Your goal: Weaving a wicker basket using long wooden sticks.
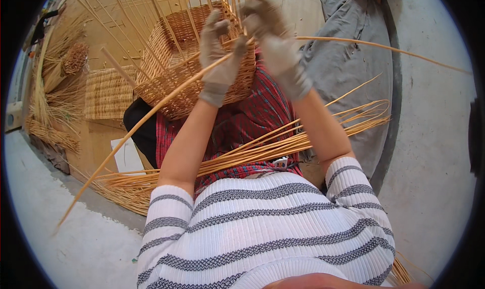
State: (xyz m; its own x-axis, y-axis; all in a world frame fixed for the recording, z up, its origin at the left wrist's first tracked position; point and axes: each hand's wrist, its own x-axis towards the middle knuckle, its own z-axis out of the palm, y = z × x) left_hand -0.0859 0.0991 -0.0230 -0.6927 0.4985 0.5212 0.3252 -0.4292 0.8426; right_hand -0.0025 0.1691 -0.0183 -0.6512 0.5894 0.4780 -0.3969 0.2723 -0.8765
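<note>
Both my hands wear grey-and-white work gloves and are at the near rim of a partly woven wicker basket (pixel 174 89) in front of me. Upright stakes rise from its walls. My left hand (pixel 220 61) is closed on a long wicker rod (pixel 146 118), which slants down to the lower left. My right hand (pixel 277 49) is at the basket's near right corner, its fingers smeared by motion, so its grip does not show. Another length of thin rod (pixel 364 42) runs from behind the right hand toward the far right. Whether both lengths are one rod is hidden.
A bundle of long rods (pixel 262 148) lies across my lap over a red patterned cloth (pixel 270 99). To the left are a flat woven panel (pixel 108 94) and heaps of loose strands (pixel 53 89). Grey fabric (pixel 348 86) lies on the right.
</note>
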